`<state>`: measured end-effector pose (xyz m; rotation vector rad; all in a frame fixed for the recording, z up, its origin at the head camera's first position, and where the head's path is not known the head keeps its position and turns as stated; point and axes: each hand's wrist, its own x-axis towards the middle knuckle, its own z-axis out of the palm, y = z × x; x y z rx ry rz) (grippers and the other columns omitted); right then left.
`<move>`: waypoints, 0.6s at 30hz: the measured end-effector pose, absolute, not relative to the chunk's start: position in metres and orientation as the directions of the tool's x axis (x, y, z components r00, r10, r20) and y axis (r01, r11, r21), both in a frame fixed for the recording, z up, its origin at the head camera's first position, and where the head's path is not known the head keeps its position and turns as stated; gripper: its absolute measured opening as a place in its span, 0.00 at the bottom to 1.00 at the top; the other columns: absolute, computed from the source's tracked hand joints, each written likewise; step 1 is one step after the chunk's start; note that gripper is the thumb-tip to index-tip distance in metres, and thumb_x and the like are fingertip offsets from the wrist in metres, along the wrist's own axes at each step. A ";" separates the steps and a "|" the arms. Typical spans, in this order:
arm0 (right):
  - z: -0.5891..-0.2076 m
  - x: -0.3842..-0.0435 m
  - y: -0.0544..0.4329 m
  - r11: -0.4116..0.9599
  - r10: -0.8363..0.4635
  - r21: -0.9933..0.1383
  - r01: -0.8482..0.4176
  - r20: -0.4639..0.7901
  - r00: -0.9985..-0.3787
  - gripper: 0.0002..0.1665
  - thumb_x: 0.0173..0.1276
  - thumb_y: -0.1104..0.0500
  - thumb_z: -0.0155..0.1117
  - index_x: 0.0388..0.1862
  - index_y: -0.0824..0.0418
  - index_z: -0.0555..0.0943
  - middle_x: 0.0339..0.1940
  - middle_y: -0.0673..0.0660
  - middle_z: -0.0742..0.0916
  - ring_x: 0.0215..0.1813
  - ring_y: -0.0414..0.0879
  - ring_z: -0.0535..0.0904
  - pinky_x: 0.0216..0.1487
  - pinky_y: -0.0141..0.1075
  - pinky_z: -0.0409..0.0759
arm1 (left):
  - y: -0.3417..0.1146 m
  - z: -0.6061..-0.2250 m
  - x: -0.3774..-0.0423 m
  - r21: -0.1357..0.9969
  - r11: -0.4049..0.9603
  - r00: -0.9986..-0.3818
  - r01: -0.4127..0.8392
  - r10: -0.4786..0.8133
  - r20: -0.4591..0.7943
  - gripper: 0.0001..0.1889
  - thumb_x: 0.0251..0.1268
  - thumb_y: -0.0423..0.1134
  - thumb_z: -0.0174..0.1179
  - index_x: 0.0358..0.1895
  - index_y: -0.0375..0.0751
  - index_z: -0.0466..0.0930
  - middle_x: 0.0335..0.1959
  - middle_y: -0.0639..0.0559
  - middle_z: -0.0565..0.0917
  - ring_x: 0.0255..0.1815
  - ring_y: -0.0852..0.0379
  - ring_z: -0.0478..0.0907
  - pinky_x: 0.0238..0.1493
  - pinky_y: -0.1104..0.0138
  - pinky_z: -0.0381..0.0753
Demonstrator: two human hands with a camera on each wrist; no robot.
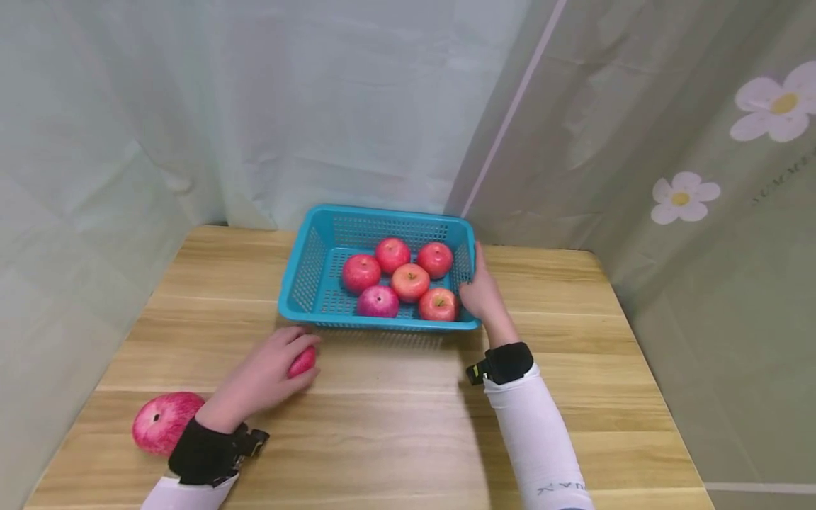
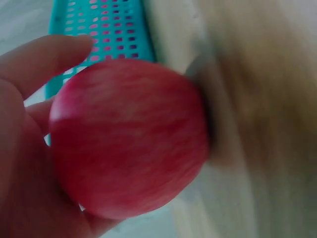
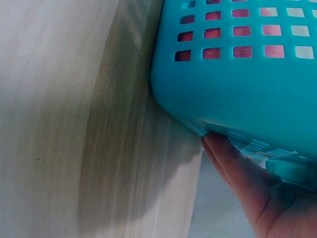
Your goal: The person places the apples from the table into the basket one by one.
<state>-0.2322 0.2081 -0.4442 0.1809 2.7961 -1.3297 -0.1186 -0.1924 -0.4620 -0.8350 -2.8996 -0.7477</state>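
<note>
My left hand grips a red apple low over the table, just in front of the basket's left part. In the left wrist view the fingers and thumb curve round the apple. My right hand holds the right end of a blue plastic basket. Its thumb lies over the rim, and the fingers stretch along the outside of the end wall. Several apples sit inside the basket, mostly toward its right side. Another large red apple rests on the table beside my left wrist.
The wooden table ends at a hanging curtain close behind the basket. More curtain, printed with white flowers, hangs along the right side. Black bands sit round both wrists.
</note>
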 end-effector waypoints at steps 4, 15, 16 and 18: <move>-0.445 -0.232 0.208 0.629 0.085 -0.767 0.124 -0.091 -0.992 0.56 0.75 0.67 0.54 0.91 0.49 0.37 0.83 0.68 0.67 0.77 0.69 0.69 0.71 0.66 0.71 | -0.189 -0.469 -0.119 0.430 0.765 -0.873 0.479 0.467 0.142 0.22 0.62 0.41 0.78 0.57 0.39 0.85 0.55 0.40 0.81 0.55 0.42 0.77 0.56 0.43 0.81; -0.444 -0.232 0.209 0.617 0.084 -0.776 0.128 -0.096 -0.992 0.56 0.76 0.68 0.53 0.91 0.48 0.36 0.85 0.67 0.64 0.79 0.68 0.66 0.73 0.66 0.69 | -0.190 -0.471 -0.124 0.429 0.797 -0.904 0.425 0.403 0.145 0.34 0.50 0.41 0.85 0.61 0.37 0.82 0.58 0.36 0.79 0.56 0.38 0.76 0.55 0.42 0.83; -0.444 -0.232 0.209 0.617 0.084 -0.777 0.128 -0.097 -0.992 0.56 0.76 0.67 0.53 0.91 0.47 0.36 0.85 0.67 0.64 0.80 0.68 0.66 0.73 0.66 0.69 | -0.191 -0.471 -0.124 0.428 0.799 -0.904 0.423 0.401 0.144 0.34 0.50 0.40 0.85 0.61 0.36 0.82 0.58 0.36 0.79 0.57 0.38 0.76 0.56 0.41 0.83; -0.444 -0.232 0.209 0.619 0.087 -0.774 0.129 -0.096 -0.992 0.56 0.76 0.67 0.53 0.91 0.47 0.36 0.85 0.67 0.65 0.79 0.68 0.66 0.73 0.65 0.70 | -0.191 -0.472 -0.125 0.428 0.801 -0.907 0.418 0.398 0.140 0.34 0.50 0.40 0.85 0.61 0.37 0.81 0.59 0.36 0.79 0.57 0.37 0.76 0.56 0.41 0.82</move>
